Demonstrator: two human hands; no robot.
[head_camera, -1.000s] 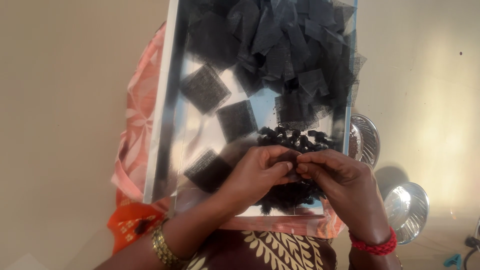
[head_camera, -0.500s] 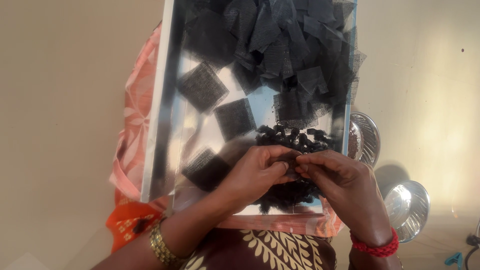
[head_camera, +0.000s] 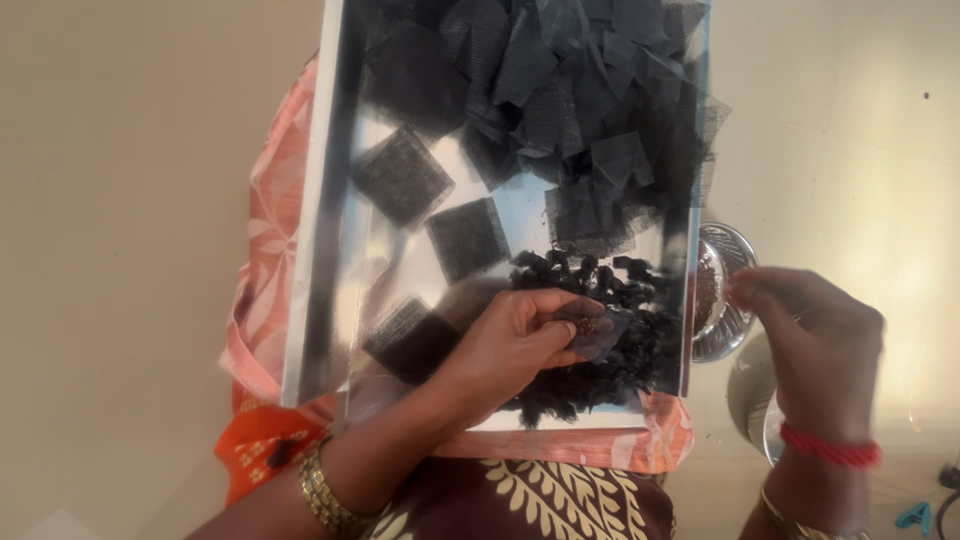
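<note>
Mesh square (head_camera: 592, 330): small, dark, pinched in left hand (head_camera: 510, 345) fingers, over tray's near right corner.
Tray (head_camera: 312, 250): steel, on lap; black mesh pieces (head_camera: 560, 90) heaped at far edge.
Right hand (head_camera: 815, 335): fingers pinched together above small steel bowl (head_camera: 735, 250), beside tray's right edge.

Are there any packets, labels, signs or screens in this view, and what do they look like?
None: no packet, label, sign or screen shows.
Only a shiny rectangular metal tray of black square mesh pieces and a small round steel bowl at its right edge.
</note>
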